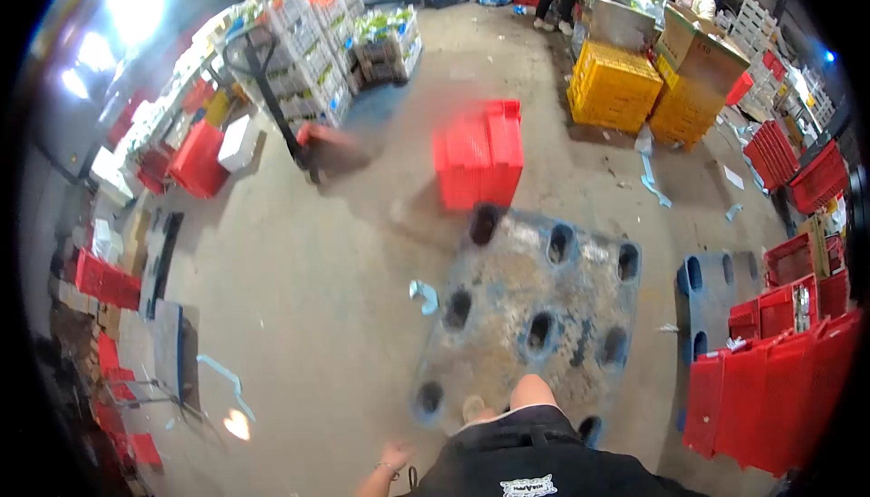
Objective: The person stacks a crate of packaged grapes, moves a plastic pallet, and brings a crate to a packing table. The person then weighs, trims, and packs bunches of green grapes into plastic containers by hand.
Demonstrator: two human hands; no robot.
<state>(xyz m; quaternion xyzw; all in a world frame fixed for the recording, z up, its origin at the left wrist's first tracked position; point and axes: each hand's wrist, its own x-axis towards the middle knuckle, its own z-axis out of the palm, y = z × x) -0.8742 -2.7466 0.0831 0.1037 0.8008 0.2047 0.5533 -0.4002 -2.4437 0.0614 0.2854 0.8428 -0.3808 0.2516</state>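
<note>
- blue pallet (pixel 507 281), right of centre low in the frame: a misstep into its open holes (pixel 539 332) could cause a trip.
- left hand (pixel 396 454), bottom of frame: can't tell if fingers are apart or together; right hand out of sight.

A dull grey-brown floor (pixel 308 270), worn and stained, spreads around the yellow crates (pixel 616 85), with a crumpled pale blue strip (pixel 654 191) lying just in front of them. Directly behind the yellow crates stands a desk (pixel 618 22) with a metallic side. Well to their left rise tall stacks of white crates (pixel 304 57), with a pallet jack (pixel 279 98) in front. Glaring white lamps (pixel 131 0) shine far to their left; a small bluish light (pixel 829 56) glows well to their right.
</note>
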